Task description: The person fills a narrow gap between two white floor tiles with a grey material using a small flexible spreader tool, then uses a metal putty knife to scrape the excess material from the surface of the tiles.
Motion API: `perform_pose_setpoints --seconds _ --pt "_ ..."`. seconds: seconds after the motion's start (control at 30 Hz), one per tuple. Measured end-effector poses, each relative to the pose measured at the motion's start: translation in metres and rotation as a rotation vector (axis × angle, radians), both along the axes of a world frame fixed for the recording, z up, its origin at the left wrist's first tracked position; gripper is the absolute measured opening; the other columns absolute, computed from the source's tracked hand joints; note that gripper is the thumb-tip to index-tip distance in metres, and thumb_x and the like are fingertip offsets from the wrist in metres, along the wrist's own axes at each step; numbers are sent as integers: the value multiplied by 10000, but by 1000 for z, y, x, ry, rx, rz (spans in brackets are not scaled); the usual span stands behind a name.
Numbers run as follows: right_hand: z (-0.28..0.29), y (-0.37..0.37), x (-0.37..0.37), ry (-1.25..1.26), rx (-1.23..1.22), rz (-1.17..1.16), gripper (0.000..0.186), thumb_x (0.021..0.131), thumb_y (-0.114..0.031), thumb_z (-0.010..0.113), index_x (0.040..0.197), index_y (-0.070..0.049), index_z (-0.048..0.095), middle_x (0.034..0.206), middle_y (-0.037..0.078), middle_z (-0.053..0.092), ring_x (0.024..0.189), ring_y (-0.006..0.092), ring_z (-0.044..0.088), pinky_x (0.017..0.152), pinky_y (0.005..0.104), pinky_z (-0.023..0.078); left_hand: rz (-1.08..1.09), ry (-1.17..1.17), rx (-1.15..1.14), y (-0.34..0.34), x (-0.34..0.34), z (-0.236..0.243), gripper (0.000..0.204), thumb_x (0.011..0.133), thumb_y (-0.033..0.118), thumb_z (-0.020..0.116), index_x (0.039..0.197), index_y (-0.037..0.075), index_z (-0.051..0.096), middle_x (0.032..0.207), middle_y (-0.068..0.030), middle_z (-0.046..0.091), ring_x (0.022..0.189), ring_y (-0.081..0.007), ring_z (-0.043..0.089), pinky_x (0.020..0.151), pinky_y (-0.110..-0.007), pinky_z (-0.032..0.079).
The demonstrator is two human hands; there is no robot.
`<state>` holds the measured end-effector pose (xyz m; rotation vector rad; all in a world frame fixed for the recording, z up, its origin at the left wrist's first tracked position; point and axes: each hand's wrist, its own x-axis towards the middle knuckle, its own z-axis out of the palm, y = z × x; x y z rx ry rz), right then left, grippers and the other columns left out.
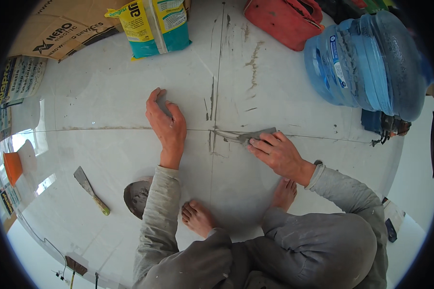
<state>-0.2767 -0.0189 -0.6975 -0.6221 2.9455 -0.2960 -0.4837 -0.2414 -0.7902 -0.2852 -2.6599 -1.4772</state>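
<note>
My right hand [280,155] grips a flat grey scraper [263,133], its edge on the tile joint right of where the floor lines cross. Wet grey grout smears [226,135] lie just left of the scraper. My left hand [168,118] is over the floor left of the crossing, fingers curved and apart from the thumb, with no tool seen in it. Beside my left forearm sits a bowl of grey paste [139,196], partly hidden by the sleeve. Farther left a putty knife [92,190] lies flat on the tiles.
At the far side stand a cardboard box [77,31], a yellow and turquoise bag [143,47] and a red bag [282,24]. A big blue water bottle [366,62] lies at the far right. An orange container [13,168] and a brush [75,265] are at left.
</note>
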Motion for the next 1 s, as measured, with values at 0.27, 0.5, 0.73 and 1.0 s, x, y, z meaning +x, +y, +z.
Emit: perform_pose_setpoints --seconds 0.27,0.5,0.73,1.0 --pt "22 47 129 160 -287 -1116 344 866 78 670 1203 7 664 1188 148 694 1038 333 681 904 394 532 -9 44 -6 2 -2 -4 418 937 29 518 1353 -9 533 1264 -173 660 1140 -361 591 997 -433 446" --pt "-23 137 209 377 -83 -1609 330 893 17 655 1223 -2 642 1143 197 695 1063 380 669 903 441 523 -35 -14 -11 0 -3 -8 425 967 58 464 1378 -40 506 1317 -205 640 1185 -325 613 997 -415 481" --pt "-32 211 236 385 54 -1645 380 898 0 660 1272 -19 597 1059 235 688 973 441 667 869 496 525 -46 -19 -25 6 1 -8 436 971 64 440 1385 -63 488 1340 -224 626 1265 -327 592 1094 -428 445" --pt "-21 119 189 241 -82 -1479 355 900 26 663 1250 -35 656 1044 215 693 967 422 669 841 469 542 -17 -33 -51 6 -1 -6 431 972 71 443 1376 -71 492 1334 -244 616 1250 -342 596 1102 -430 441"
